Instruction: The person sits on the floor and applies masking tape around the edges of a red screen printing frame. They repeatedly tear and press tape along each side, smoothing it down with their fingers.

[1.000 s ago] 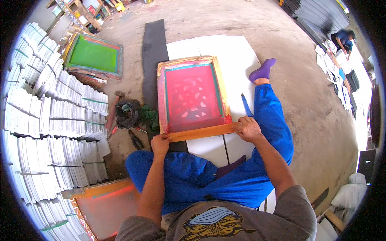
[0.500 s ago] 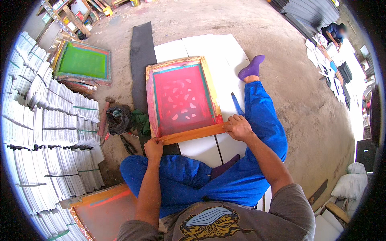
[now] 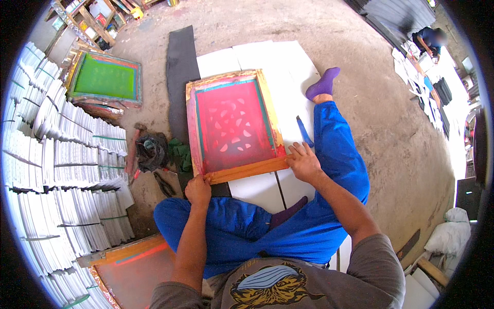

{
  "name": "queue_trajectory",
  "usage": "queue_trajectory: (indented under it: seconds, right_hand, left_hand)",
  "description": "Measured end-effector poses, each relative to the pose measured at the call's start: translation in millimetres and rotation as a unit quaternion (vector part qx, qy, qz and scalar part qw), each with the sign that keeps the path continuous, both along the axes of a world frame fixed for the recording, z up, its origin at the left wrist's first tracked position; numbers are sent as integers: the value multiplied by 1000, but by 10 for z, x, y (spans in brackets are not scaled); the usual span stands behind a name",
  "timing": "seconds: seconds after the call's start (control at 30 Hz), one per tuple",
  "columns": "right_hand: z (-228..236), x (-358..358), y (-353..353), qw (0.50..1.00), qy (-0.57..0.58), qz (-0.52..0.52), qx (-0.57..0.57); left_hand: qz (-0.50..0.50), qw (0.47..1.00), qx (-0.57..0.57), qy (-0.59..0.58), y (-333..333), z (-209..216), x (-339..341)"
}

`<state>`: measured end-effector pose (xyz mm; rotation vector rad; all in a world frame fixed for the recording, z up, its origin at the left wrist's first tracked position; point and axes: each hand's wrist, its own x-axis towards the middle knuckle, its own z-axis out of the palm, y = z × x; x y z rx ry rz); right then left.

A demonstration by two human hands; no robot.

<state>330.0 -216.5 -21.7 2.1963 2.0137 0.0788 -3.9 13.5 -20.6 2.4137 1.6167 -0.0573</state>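
Note:
A wood-framed printing screen [image 3: 236, 126] with red mesh and a pattern of small pale shapes lies in front of me on white boards [image 3: 252, 188]. My left hand [image 3: 198, 190] is closed on the near left corner of its frame. At the near right corner, my right hand [image 3: 304, 162] grips the wood, thumb on the near side and fingers over the edge. A slim blue tool with a dark tip [image 3: 304, 132] rests on the boards just beyond my right hand; its kind is unclear.
To the left stand bundled stacks of white paper [image 3: 77, 167], a green screen [image 3: 105, 77], a hammer [image 3: 134, 147] and a black plastic bag [image 3: 153, 153]. Another screen [image 3: 136, 273] lies at lower left. A dark strip [image 3: 181, 77] runs beside the boards. Another person [image 3: 429, 41] works far right.
The near edge of the printing screen has shifted slightly, and my right hand's fingers have moved a little on its corner. Both hands stay on the frame.

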Motion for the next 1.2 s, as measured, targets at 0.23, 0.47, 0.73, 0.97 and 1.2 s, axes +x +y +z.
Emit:
queue_trajectory:
  seconds: [0.23,0.47,0.73,0.97,1.2]
  right_hand:
    - [-41,-474,-34,999,-1,-54,-6]
    - [-157,-537,1,994,-87,-26,-52]
    - [-23,515,399,922,187,-308,143]
    - [-280,924,653,873,219,-435,-10]
    - [-28,842,584,871,207,-428,123]
  left_hand:
    - [-34,998,51,6,56,-214,-75]
    - [-43,998,45,-4,34,-175,-52]
    - [-5,1000,-7,-21,-1,2,-11]
    - [17,999,-14,-37,-10,19,-35]
    - [1,999,-14,-31,8,-57,-54]
